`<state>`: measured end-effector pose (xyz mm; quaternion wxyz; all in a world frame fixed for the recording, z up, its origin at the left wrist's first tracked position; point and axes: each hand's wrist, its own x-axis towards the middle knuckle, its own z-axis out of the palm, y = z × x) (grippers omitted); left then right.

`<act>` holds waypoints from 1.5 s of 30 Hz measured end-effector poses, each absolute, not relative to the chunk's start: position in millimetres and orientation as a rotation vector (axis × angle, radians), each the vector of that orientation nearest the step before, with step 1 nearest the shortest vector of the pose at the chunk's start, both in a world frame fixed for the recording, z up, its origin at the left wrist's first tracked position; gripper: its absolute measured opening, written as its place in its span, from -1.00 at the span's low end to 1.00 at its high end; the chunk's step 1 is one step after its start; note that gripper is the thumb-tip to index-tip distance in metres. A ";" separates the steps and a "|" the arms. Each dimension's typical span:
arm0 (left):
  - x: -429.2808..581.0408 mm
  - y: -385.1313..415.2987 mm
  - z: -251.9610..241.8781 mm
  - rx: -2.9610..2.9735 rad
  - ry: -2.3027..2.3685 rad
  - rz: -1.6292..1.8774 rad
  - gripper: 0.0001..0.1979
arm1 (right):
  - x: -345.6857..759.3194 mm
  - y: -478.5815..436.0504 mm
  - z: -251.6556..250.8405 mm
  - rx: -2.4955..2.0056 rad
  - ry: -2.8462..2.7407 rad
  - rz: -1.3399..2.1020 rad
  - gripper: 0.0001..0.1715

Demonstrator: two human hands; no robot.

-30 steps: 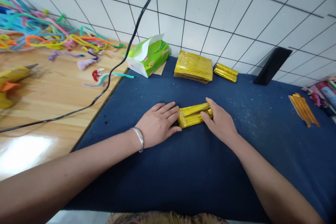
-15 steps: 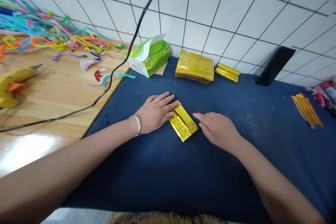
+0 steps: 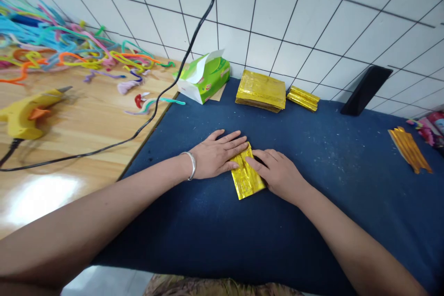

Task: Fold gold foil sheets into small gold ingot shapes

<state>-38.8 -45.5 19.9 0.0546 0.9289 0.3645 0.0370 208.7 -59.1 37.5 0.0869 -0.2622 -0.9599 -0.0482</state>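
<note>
A creased gold foil sheet (image 3: 247, 178) lies at a slant on the dark blue cloth (image 3: 194, 236). My left hand (image 3: 217, 153), a silver bangle at its wrist, rests flat with fingers spread, its fingertips and thumb on the sheet's upper left part. At the sheet's right edge, my right hand (image 3: 277, 171) touches the foil with its thumb on top; its fingers are curled, and the fingertips are partly hidden. Behind the hands stands a stack of gold sheets (image 3: 262, 89), with a folded gold piece (image 3: 303, 98) just right of it.
A green tissue box (image 3: 204, 76) and a black phone-like slab (image 3: 366, 90) stand by the tiled wall. Orange-gold strips (image 3: 410, 148) lie far right. On the wooden surface are a yellow glue gun (image 3: 26, 113), colourful fuzzy stems (image 3: 83, 46) and a black cable (image 3: 166, 89).
My right hand has moved left onto the foil sheet. The sheet now shows a different arrangement of creases. The whole view has shifted slightly.
</note>
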 end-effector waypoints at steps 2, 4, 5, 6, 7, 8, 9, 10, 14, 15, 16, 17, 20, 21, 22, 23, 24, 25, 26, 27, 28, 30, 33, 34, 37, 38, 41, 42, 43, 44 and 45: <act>-37.5 -46.1 18.8 2.833 1.124 0.132 -0.41 | 209.3 -59.1 37.2 -0.701 -2.841 -0.168 -0.57; -36.7 -46.6 18.4 2.846 1.143 0.156 -0.41 | 210.2 -59.4 36.4 -0.590 -2.845 -0.173 -0.61; -36.4 -46.8 18.5 2.852 1.151 0.170 -0.41 | 210.7 -59.4 35.6 -0.547 -2.849 -0.172 -0.64; -36.2 -47.0 18.9 2.857 1.158 0.189 -0.42 | 211.3 -59.2 34.7 -0.520 -2.849 -0.172 -0.65; -36.1 -47.0 19.2 2.861 1.161 0.210 -0.44 | 212.0 -58.9 33.8 -0.512 -2.845 -0.176 -0.67; -36.2 -47.0 19.6 2.864 1.164 0.232 -0.46 | 212.8 -58.2 32.8 -0.523 -2.835 -0.184 -0.68; -36.5 -46.8 19.7 2.867 1.162 0.253 -0.48 | 213.5 -57.4 31.9 -0.547 -2.822 -0.196 -0.68; -37.1 -46.5 19.6 2.869 1.157 0.276 -0.50 | 214.3 -56.5 31.1 -0.581 -2.803 -0.210 -0.68; -39.7 -46.4 17.3 2.868 1.121 0.339 -0.53 | 216.3 -52.8 28.1 -0.734 -2.714 -0.221 -0.66; -39.8 -47.1 17.0 2.863 1.120 0.336 -0.52 | 216.4 -52.2 27.5 -0.766 -2.696 -0.206 -0.65; -39.5 -48.4 17.1 2.857 1.120 0.321 -0.50 | 216.3 -51.9 27.0 -0.791 -2.683 -0.187 -0.64; -38.8 -50.3 17.7 2.851 1.120 0.296 -0.47 | 216.1 -51.7 26.8 -0.809 -2.673 -0.165 -0.64; -34.2 -58.2 21.3 2.827 1.133 0.217 -0.34 | 214.9 -52.4 27.3 -0.812 -2.665 -0.096 -0.65; -32.5 -60.9 22.7 2.817 1.144 0.202 -0.31 | 214.4 -52.9 27.9 -0.802 -2.668 -0.075 -0.67; -31.0 -63.2 23.9 2.805 1.155 0.191 -0.30 | 213.9 -53.5 28.5 -0.791 -2.675 -0.054 -0.69; -29.8 -64.7 24.7 2.793 1.166 0.182 -0.29 | 213.4 -54.2 29.1 -0.784 -2.684 -0.034 -0.70; -29.1 -65.3 25.2 2.783 1.174 0.176 -0.31 | 212.9 -54.9 29.5 -0.780 -2.691 -0.017 -0.72; -29.0 -64.9 25.3 2.777 1.177 0.172 -0.34 | 212.4 -55.6 29.8 -0.781 -2.696 -0.002 -0.74; -29.4 -63.6 25.1 2.773 1.180 0.170 -0.36 | 212.0 -56.1 29.9 -0.777 -2.699 0.012 -0.75; -30.1 -61.6 24.9 2.771 1.186 0.172 -0.39 | 211.5 -56.6 29.7 -0.767 -2.703 0.028 -0.76; -31.0 -59.4 24.8 2.770 1.193 0.175 -0.41 | 211.0 -56.9 29.4 -0.749 -2.710 0.046 -0.76; -32.8 -56.1 26.2 2.775 1.210 0.201 -0.43 | 210.1 -57.3 28.7 -0.718 -2.717 0.082 -0.74; -32.6 -59.6 33.3 2.842 1.173 0.303 -0.52 | 208.8 -57.7 28.0 -0.728 -2.717 0.119 -0.72; -31.6 -63.3 36.5 2.888 1.121 0.342 -0.58 | 208.3 -57.9 28.0 -0.742 -2.715 0.125 -0.72; -27.2 -76.1 43.5 3.031 0.877 0.348 -0.75 | 207.4 -58.6 28.4 -0.778 -2.713 0.136 -0.74; -25.8 -79.4 44.2 3.044 0.830 0.311 -0.76 | 207.2 -58.7 28.6 -0.785 -2.712 0.136 -0.75; -23.6 -83.0 41.5 2.992 0.864 0.262 -0.76 | 207.7 -58.6 29.9 -0.768 -2.727 0.124 -0.75; -23.5 -82.5 40.1 2.953 0.903 0.274 -0.75 | 208.2 -58.4 30.6 -0.754 -2.733 0.114 -0.75; -23.5 -81.7 39.0 2.910 0.939 0.288 -0.75 | 209.0 -58.3 31.5 -0.740 -2.737 0.101 -0.76; -23.6 -80.8 38.4 2.867 0.965 0.300 -0.74 | 209.8 -58.2 32.4 -0.726 -2.744 0.087 -0.76; -23.7 -80.1 38.3 2.824 0.987 0.310 -0.73 | 210.6 -58.2 33.3 -0.714 -2.749 0.073 -0.77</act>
